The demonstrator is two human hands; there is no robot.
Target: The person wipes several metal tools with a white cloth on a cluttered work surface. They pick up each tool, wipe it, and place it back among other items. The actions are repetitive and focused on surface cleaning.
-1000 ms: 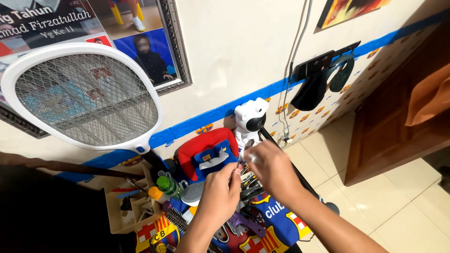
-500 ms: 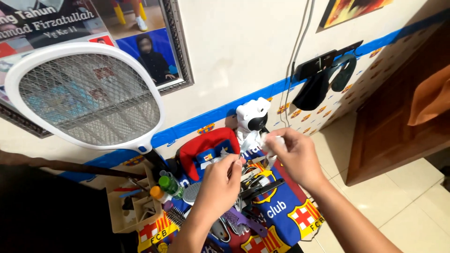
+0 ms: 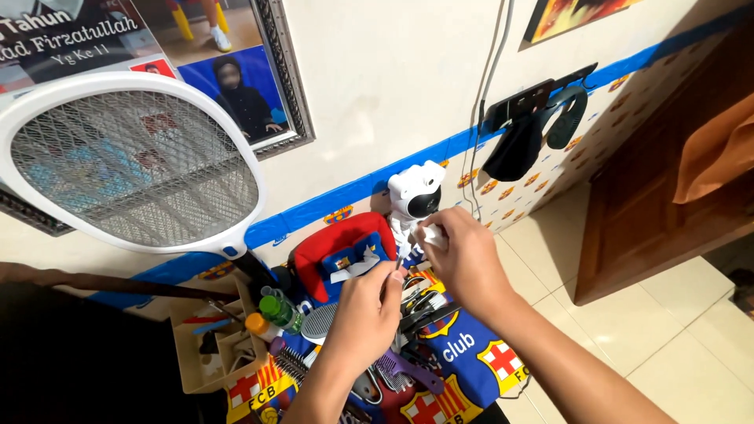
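The left hand [image 3: 369, 308] is pinching a thin little tool [image 3: 400, 260] between its fingers. The tool is pointing up toward the right hand [image 3: 463, 255]. The right hand is closing its fingers around a small white thing [image 3: 433, 235]. It is too small to tell what that white thing is. The two hands are sitting very close together, just above a table covered with a blue and red cloth [image 3: 471, 353].

Right behind the hands, a little white robot toy [image 3: 416, 196] is standing against the wall. Beside it, a red and blue pouch [image 3: 342, 251] is leaning up. Under the hands, combs and scissors are lying in a heap on the cloth. A purple comb [image 3: 408, 375] is lying near the left wrist, and a grey brush [image 3: 320, 323] is lying just beside the left hand.

Farther left, a green bottle [image 3: 276, 308] and an orange-topped bottle [image 3: 257, 324] are standing near a tan tray [image 3: 188, 357] with small boxes in it. A big white racket with wire mesh [image 3: 129, 161] is sticking up on the left side, in front of a framed picture [image 3: 228, 71] on the wall. A black holder [image 3: 534, 98] is hanging on the wall to the right, with dark things hanging from it. A brown door [image 3: 667, 173] is standing at the far right.
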